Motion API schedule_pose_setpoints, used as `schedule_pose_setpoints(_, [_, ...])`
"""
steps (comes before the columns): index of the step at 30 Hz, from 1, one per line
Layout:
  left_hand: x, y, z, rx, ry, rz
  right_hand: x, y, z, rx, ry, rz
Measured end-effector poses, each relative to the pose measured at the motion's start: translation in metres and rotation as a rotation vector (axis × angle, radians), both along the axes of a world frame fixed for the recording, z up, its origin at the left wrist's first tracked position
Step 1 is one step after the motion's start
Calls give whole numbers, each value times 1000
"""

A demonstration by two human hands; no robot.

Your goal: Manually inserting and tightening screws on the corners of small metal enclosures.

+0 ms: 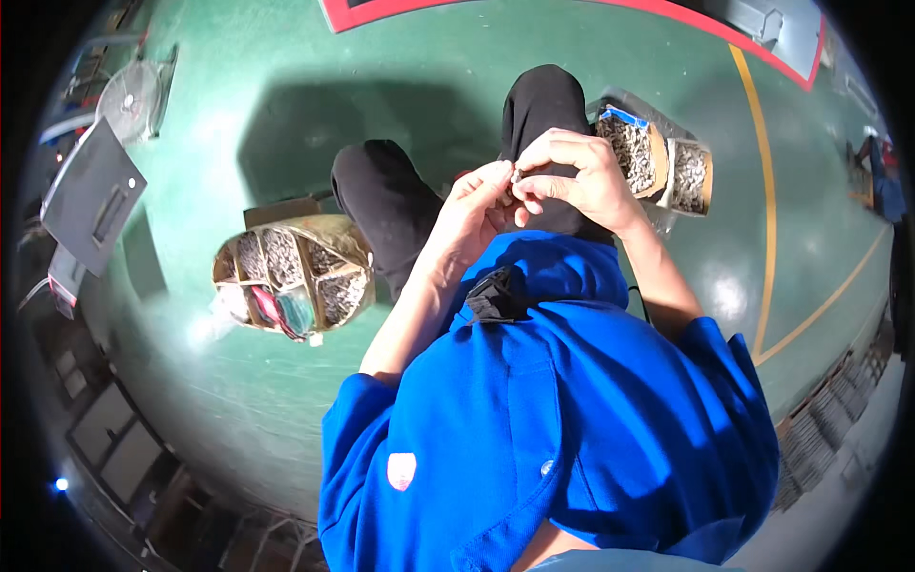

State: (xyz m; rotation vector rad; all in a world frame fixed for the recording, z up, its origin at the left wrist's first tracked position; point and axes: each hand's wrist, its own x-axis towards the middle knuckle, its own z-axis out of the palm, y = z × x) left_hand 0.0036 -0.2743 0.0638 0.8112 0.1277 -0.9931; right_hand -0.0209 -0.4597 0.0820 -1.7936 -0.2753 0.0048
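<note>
Both hands meet above my lap, fingertips pinched together. Between them is a small greyish metal part (517, 178), too small to name its kind. My left hand (476, 212) is closed at the fingertips on one side of it. From the other side my right hand (583, 178) pinches it between thumb and forefinger, the remaining fingers curled. Left of my knees stands a divided cardboard box (329, 227) with many small grey metal pieces in its compartments. By my right knee are cardboard containers (660, 160) of similar pieces.
A red-edged panel (572, 5) crosses the far side. At the far left stand a fan (131, 100) and a grey cabinet-like panel (95, 200). Yellow lines (765, 191) mark the green floor (229, 381) on the right. Racks (829, 429) line the lower right.
</note>
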Motion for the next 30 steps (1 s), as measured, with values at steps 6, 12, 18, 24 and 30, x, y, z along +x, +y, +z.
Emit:
schedule_pose_setpoints(6, [-4, 9, 24, -125, 90, 53, 2, 15, 34, -199, -112, -14])
schedule_pose_setpoints(12, [-11, 15, 39, -412, 294, 155, 8, 12, 57, -358, -282, 21])
schedule_pose_setpoints(18, [-15, 14, 49, -755, 319, 170, 9, 10, 83, -371, -280, 40])
schedule_pose_setpoints(24, [-15, 33, 34, -684, 384, 400, 13, 25, 80, -368, -281, -12])
schedule_pose_setpoints(30, [-1, 129, -58, -613, 346, 658, 4, 22, 60, -367, -39, -38])
